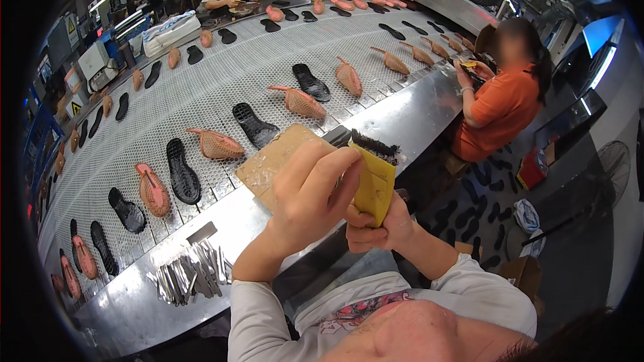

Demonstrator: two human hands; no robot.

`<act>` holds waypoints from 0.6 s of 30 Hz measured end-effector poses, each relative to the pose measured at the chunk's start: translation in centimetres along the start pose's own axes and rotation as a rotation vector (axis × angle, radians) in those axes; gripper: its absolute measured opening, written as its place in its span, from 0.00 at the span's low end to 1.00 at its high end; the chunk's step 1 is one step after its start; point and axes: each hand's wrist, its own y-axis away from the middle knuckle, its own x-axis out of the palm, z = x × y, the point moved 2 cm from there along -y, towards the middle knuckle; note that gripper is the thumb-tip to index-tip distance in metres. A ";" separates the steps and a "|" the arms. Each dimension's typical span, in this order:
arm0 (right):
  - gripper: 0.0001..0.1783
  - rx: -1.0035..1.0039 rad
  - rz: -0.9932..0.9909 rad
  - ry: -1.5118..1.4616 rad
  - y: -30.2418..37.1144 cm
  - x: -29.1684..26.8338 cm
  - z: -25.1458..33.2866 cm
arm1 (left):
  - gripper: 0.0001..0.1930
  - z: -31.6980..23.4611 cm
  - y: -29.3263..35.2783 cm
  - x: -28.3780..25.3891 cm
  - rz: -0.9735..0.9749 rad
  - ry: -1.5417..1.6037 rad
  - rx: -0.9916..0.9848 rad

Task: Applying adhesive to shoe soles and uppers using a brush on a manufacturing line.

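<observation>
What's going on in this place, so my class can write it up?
A person grips a yellow brush with black bristles in the right hand; the left hand is raised at its edge. Ahead, black soles and tan shoe uppers lie in rows on a mesh belt. Thin metal strips lie heaped on the near metal ledge. A co-worker in orange stands at the right.

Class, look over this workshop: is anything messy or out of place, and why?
Yes: dark, sole-shaped pieces lie scattered on the floor at right, whereas the black soles on the mesh surface sit spaced apart. Metal strips also lie in a jumbled heap on the metal table.
</observation>
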 end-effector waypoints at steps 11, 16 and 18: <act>0.40 -0.084 -0.190 0.488 0.2 -1.0 1.1 | 0.09 0.9 -0.2 0.0 0.173 -0.018 -0.389; 0.43 -0.103 -0.270 0.725 1.2 -2.1 1.9 | 0.08 1.4 -0.2 0.0 0.245 0.098 -0.460; 0.45 -0.149 -0.223 0.809 1.8 -2.3 2.4 | 0.09 1.6 -0.3 0.3 0.246 0.113 -0.465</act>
